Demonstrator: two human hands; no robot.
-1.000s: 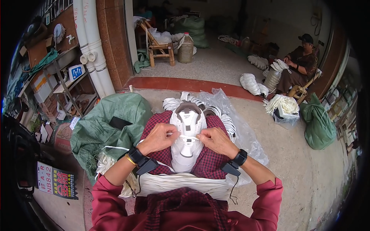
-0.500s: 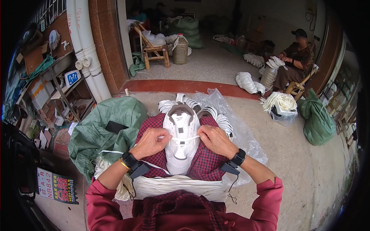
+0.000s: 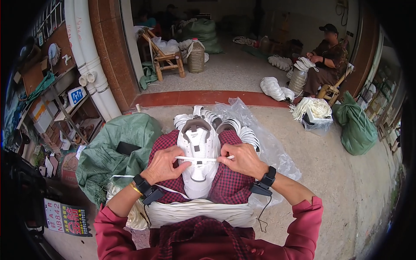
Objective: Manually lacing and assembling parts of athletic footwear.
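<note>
Left hand (image 3: 164,165) and right hand (image 3: 243,161) are pinching the white shoelace (image 3: 210,160), ideally balancing both ends evenly across the white sneaker (image 3: 199,170).

- Underfoot, we record pale grey concrete paving (image 3: 333,186), evenly daylit.
- Across the doorway, we list a flat, glossy red threshold strip (image 3: 182,99).
- Beyond it, we enter a speckled grey interior floor (image 3: 225,77), dimmer.
- Left of the opening: brown speckled stone pillar (image 3: 108,47), beside two round white pipes (image 3: 86,54).
- Far left: metal-framed shelving (image 3: 65,115); higher up, a barred window (image 3: 49,18).
- Inside, left: low brown bamboo chair (image 3: 170,56).
- Inside, right: plain greyish wall (image 3: 310,28), in shade.
</note>
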